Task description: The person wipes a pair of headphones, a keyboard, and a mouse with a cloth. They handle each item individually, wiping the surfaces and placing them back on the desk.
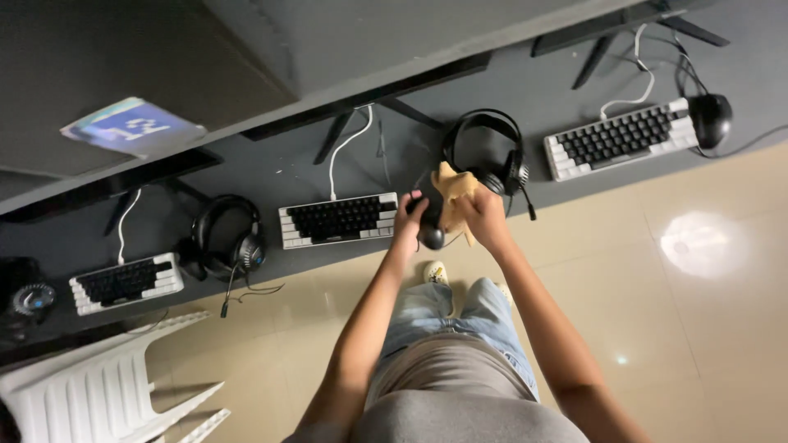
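Wiping of the black mouse (432,236) appears to be in hand; continuing would call for a steady grip while the cloth is worked over its shell. Left hand (410,220) is closed around the mouse, lifted at the desk (566,78) edge. Right hand (483,215) is clenched on a tan cloth (454,190), bunched just beside the mouse, touching it. Beyond the fingers lie a black headset (486,148) and, leftward, a keyboard (338,220).

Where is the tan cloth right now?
In the head view, the tan cloth is in the right hand, just right of the black mouse in the left hand, before the headset.
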